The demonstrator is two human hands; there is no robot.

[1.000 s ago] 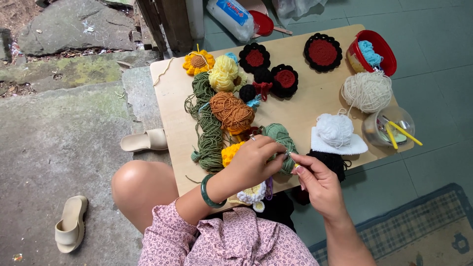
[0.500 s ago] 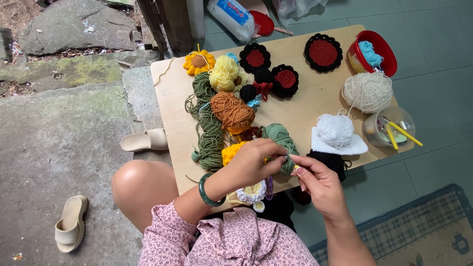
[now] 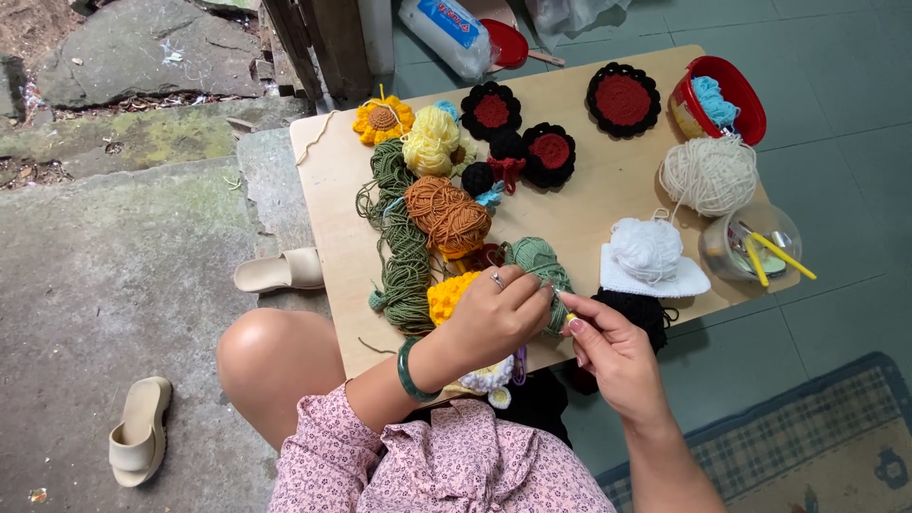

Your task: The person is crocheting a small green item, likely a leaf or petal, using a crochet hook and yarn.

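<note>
Left hand [image 3: 494,318] and right hand [image 3: 608,347] meet fingertip to fingertip at the near edge of the low wooden counter [image 3: 589,214], both pinched on a sage-green yarn skein [image 3: 537,261] lying just beyond them. Left of it lies a yellow crocheted flower [image 3: 446,296]; farther off, an orange yarn ball [image 3: 446,214]; right, a white yarn ball [image 3: 646,249].

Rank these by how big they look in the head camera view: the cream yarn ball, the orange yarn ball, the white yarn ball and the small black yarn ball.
1. cream yarn ball
2. orange yarn ball, nearly the same as the cream
3. white yarn ball
4. small black yarn ball
</note>
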